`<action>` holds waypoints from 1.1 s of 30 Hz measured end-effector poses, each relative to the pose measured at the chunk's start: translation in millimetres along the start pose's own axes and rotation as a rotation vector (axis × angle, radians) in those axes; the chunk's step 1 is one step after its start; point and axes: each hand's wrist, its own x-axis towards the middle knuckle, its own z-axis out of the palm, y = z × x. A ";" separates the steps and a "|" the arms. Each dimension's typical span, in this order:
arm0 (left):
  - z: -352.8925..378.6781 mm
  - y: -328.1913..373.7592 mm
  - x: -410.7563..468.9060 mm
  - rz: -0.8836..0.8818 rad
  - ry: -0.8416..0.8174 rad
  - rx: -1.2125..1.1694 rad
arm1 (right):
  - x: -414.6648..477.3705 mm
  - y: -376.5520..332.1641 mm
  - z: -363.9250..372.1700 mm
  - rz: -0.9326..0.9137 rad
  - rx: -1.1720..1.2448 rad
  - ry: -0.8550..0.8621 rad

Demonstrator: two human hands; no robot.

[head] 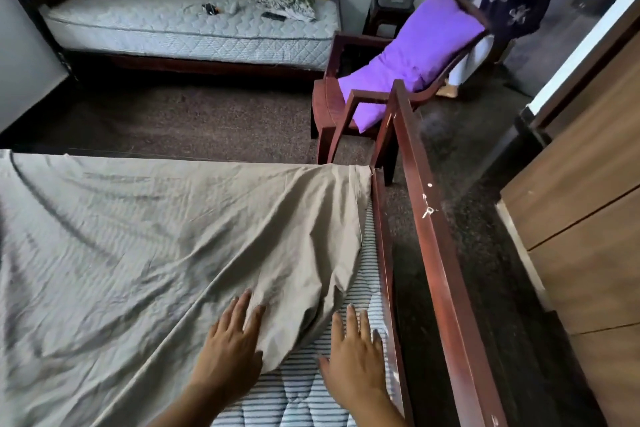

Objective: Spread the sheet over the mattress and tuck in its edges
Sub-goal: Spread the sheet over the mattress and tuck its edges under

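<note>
The sheet [138,253] hides most of the mattress [304,388]; only 1 striped strip shows at its right. The sheet runs off the left and bottom edges. Small dark items [211,8] on the far bed [173,28] are too small to tell.

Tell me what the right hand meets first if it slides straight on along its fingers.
Probably the loose edge of the sheet, just ahead of the right hand on the striped mattress; depth is unclear.
</note>
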 end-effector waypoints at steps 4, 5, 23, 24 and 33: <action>23.5 -11.0 17.3 -0.078 -0.083 -0.053 | 41.6 8.4 30.8 0.054 0.076 -0.078; 28.1 -13.5 22.1 -0.077 -0.100 -0.045 | 51.6 8.4 35.1 0.078 0.117 -0.088; 176.6 -68.0 131.3 0.191 -0.220 -0.023 | 186.3 -2.7 143.7 0.479 0.621 0.315; 184.7 -70.5 134.0 0.218 -0.219 -0.021 | 190.1 -5.4 149.8 0.528 0.669 0.352; 217.9 -64.1 129.4 0.315 -0.215 0.184 | 185.5 -5.9 153.6 0.807 2.005 0.082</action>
